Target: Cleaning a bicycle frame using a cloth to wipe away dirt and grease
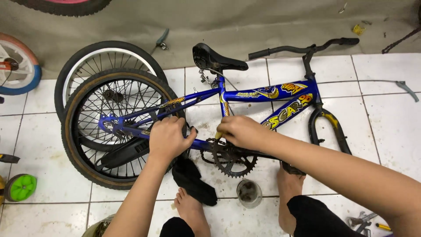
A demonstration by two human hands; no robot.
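Note:
A small blue bicycle frame (250,94) lies on its side on white floor tiles, with a black saddle (215,59) and black handlebar (302,48). Its front fork (329,127) has no wheel. My left hand (169,138) grips the rear tyre (72,145) and chainstay beside the bottom bracket. My right hand (241,131) is closed on a tool with a yellow handle (218,134), held at the chainring (232,160). The tool's tip is hidden under my fingers.
A loose wheel (94,55) lies under the rear wheel. A black rag (193,180) and a small grimy jar (249,193) sit between my bare feet. A green training wheel (21,187) is at left, wrenches (362,219) at bottom right, a brake lever (408,90) at right.

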